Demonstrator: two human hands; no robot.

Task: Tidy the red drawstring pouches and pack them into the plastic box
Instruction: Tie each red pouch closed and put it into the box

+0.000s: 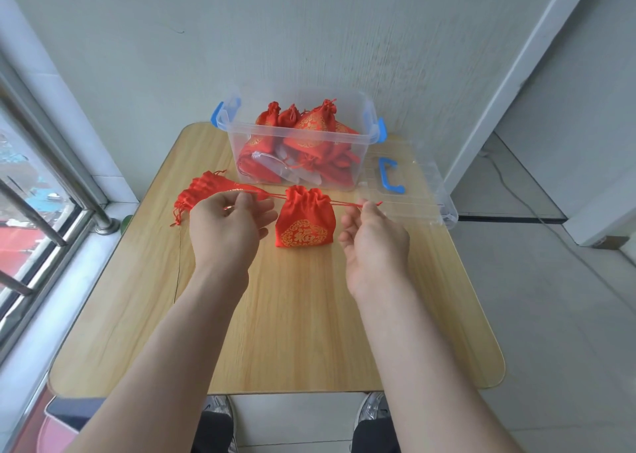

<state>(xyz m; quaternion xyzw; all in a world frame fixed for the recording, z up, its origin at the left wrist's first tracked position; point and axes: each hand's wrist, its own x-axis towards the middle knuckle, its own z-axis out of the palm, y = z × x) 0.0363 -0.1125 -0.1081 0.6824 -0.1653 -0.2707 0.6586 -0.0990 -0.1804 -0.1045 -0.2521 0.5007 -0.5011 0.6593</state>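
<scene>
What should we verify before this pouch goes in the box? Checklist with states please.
1. Left hand grip on drawstring: pinched, ok.
2. Right hand grip on the drawstring's other end: pinched, ok.
3. Pouch mouth cinched: gathered, but whether fully closed, cannot tell.
4. Plastic box open: lid lies on the table to its right, ok.
5. Space in box: pouches inside poke above the rim at the back, cannot tell.
6. All pouches packed: loose pile lies on the table left of the pouch, not ok.
</scene>
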